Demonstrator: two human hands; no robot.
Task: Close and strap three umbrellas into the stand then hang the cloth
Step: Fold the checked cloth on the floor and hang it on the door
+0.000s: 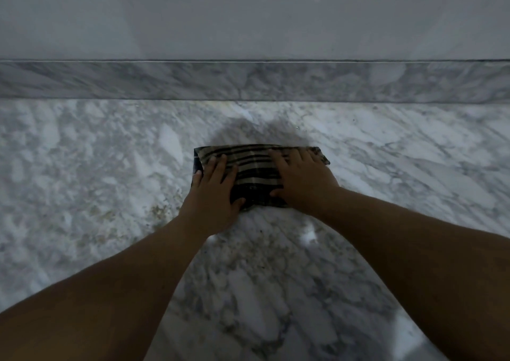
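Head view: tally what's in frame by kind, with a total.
Cloth: 1, striped, folded, flat on the marble floor, cloth
Hands: 2, left hand and right hand, both pressing flat on the cloth
Umbrellas: 0 in view
Stand: 0 in view
Total: 3

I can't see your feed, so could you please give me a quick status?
Both hands, left and right, flat on cloth. Cloth folded on floor. Nothing in the way.
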